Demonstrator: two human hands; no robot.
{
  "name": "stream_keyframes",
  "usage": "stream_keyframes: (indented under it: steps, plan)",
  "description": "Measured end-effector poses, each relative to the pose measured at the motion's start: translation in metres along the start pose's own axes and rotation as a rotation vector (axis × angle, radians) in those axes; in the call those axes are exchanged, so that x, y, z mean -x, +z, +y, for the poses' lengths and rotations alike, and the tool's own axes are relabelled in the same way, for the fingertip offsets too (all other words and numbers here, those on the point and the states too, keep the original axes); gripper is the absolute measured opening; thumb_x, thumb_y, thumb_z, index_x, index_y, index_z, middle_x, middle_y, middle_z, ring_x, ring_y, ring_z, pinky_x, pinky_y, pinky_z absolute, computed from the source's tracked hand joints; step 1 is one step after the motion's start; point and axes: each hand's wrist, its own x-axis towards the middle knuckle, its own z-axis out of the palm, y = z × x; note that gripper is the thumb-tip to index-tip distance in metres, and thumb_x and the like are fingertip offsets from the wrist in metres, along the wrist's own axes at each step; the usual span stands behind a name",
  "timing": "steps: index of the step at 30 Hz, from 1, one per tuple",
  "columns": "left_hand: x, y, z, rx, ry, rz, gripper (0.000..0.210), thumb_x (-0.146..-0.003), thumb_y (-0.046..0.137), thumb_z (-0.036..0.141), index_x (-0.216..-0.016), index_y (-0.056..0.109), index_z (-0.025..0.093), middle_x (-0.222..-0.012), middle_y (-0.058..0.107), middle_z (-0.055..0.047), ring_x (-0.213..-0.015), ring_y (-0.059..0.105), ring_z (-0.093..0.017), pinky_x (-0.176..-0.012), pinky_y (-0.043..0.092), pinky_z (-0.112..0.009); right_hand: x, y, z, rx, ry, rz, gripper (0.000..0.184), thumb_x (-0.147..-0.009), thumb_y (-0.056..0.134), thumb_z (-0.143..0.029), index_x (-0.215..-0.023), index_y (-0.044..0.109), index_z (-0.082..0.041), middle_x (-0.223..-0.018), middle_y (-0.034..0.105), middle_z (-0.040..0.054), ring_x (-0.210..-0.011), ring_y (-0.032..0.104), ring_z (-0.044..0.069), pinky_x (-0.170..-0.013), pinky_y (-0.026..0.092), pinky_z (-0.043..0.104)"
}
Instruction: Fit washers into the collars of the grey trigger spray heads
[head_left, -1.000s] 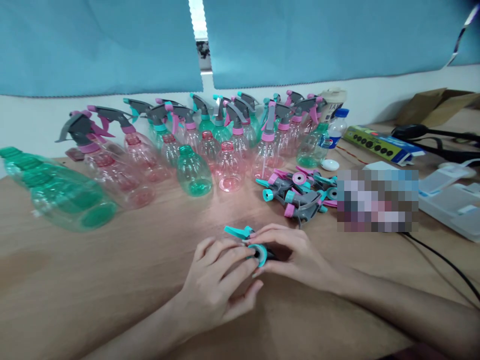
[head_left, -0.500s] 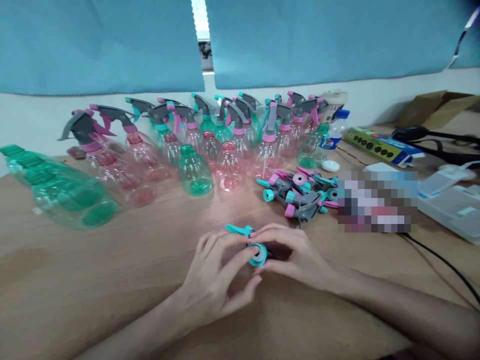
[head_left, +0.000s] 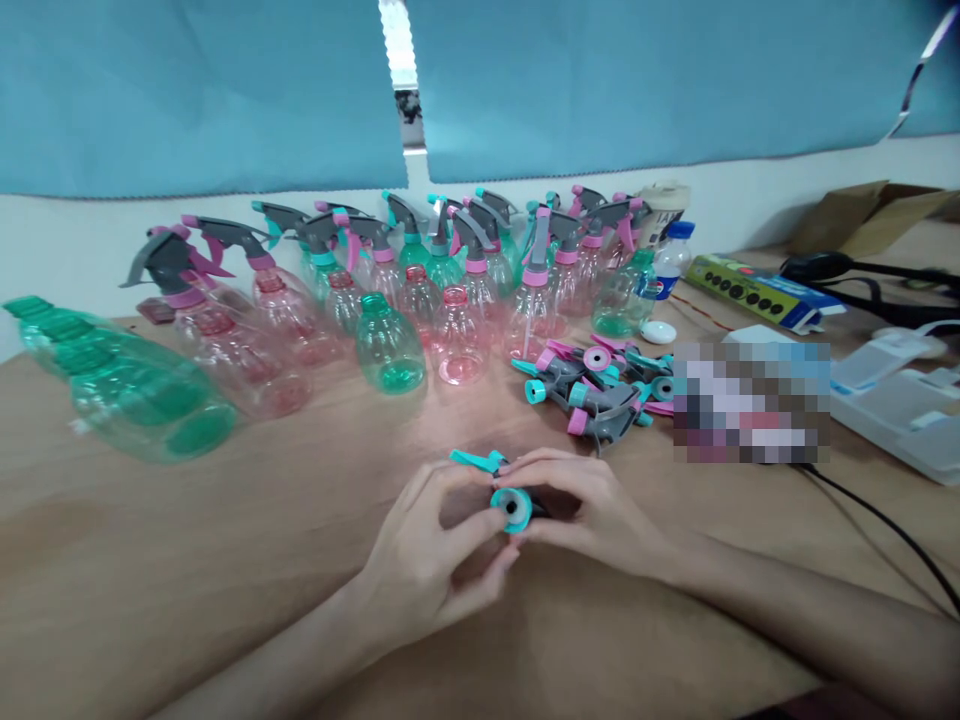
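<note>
Centrally, a teal spray head (head_left: 512,505) is lying low over the table (head_left: 225,560), collar facing the camera, trigger pointing to 10 o'clock. Left hand (head_left: 427,560) is pinching the collar from 8 o'clock; right hand (head_left: 592,510) is gripping the body from 3 o'clock. Loose spray heads (head_left: 592,385) are lying at 1 o'clock.

Soft, rather dim indoor light, with a cool cast from the blue blinds (head_left: 600,80). A thin, blown-out strip of daylight (head_left: 395,40) shows in the gap between them. A pale pinkish patch of light lies on the desk (head_left: 420,420) just behind the hands, which throw only faint shadows. Wide-lens distortion bends and stretches the edges, and the green bottles (head_left: 127,390) at left look smeared. A pixelated block (head_left: 750,400) masks part of the right side.
</note>
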Motion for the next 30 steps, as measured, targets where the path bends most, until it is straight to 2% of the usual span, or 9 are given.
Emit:
stream_keyframes:
  steps: [4, 10, 16, 21, 24, 28, 30]
  plan:
    - [-0.0022, -0.0008, 0.0010, -0.060, -0.088, 0.006, 0.019, -0.082, 0.057, 0.020, -0.101, 0.060, 0.021, -0.109, 0.055, -0.011, -0.095, 0.054, -0.024, -0.079, 0.049, -0.039, -0.0016, -0.0003, 0.0015, 0.000, 0.023, 0.025, 0.034, -0.077, 0.071, -0.031, -0.109, 0.064, -0.022, -0.104, 0.070, 0.0057, -0.100, 0.064, 0.020, -0.087, 0.053, 0.035]
    - [-0.0020, 0.0012, 0.0023, 0.022, -0.076, -0.030, 0.027, -0.082, 0.058, 0.018, -0.108, 0.056, 0.018, -0.109, 0.053, -0.011, -0.098, 0.052, -0.023, -0.082, 0.049, -0.039, -0.0018, -0.0004, 0.0017, -0.004, 0.014, 0.026, 0.035, -0.076, 0.073, -0.028, -0.109, 0.064, -0.021, -0.103, 0.070, 0.0060, -0.100, 0.064, 0.020, -0.086, 0.053, 0.035]
    - [-0.0029, 0.0003, 0.0044, 0.018, -0.127, -0.038, 0.016, -0.080, 0.059, 0.019, -0.096, 0.058, 0.018, -0.102, 0.054, -0.009, -0.093, 0.054, -0.023, -0.080, 0.049, -0.037, -0.0010, 0.0013, 0.0023, 0.021, 0.014, 0.013, 0.034, -0.077, 0.072, -0.028, -0.109, 0.064, -0.021, -0.103, 0.070, 0.0063, -0.101, 0.064, 0.020, -0.088, 0.052, 0.035]
    - [-0.0002, 0.0019, 0.0025, 0.092, -0.057, -0.059, 0.013, -0.081, 0.058, 0.025, -0.092, 0.060, 0.019, -0.105, 0.053, -0.010, -0.096, 0.052, -0.024, -0.083, 0.048, -0.041, -0.0003, 0.0044, 0.0031, 0.041, -0.046, 0.012, 0.033, -0.076, 0.072, -0.034, -0.106, 0.066, -0.022, -0.103, 0.070, 0.0058, -0.103, 0.063, 0.020, -0.087, 0.053, 0.034]
    - [0.0000, 0.0024, 0.0020, 0.098, -0.033, -0.050, 0.016, -0.081, 0.058, 0.025, -0.096, 0.060, 0.020, -0.111, 0.051, -0.012, -0.102, 0.051, -0.026, -0.086, 0.048, -0.043, -0.0008, 0.0040, 0.0016, 0.027, -0.008, 0.005, 0.033, -0.075, 0.073, -0.033, -0.105, 0.065, -0.022, -0.102, 0.070, 0.0058, -0.100, 0.064, 0.019, -0.085, 0.054, 0.034]
    - [-0.0016, 0.0013, 0.0027, 0.046, -0.104, -0.034, 0.025, -0.082, 0.058, 0.021, -0.107, 0.056, 0.019, -0.110, 0.052, -0.011, -0.099, 0.053, -0.024, -0.084, 0.050, -0.041, -0.0005, 0.0017, 0.0006, 0.023, 0.032, 0.028, 0.032, -0.075, 0.073, -0.031, -0.105, 0.065, -0.022, -0.101, 0.070, 0.0056, -0.098, 0.064, 0.019, -0.087, 0.053, 0.035]
    - [-0.0018, 0.0011, 0.0028, 0.022, -0.116, -0.045, 0.024, -0.081, 0.059, 0.021, -0.105, 0.056, 0.018, -0.108, 0.052, -0.011, -0.096, 0.053, -0.024, -0.081, 0.050, -0.040, 0.0004, 0.0014, 0.0012, 0.042, 0.024, 0.025, 0.032, -0.076, 0.073, -0.030, -0.105, 0.065, -0.021, -0.101, 0.071, 0.0055, -0.099, 0.064, 0.019, -0.087, 0.053, 0.035]
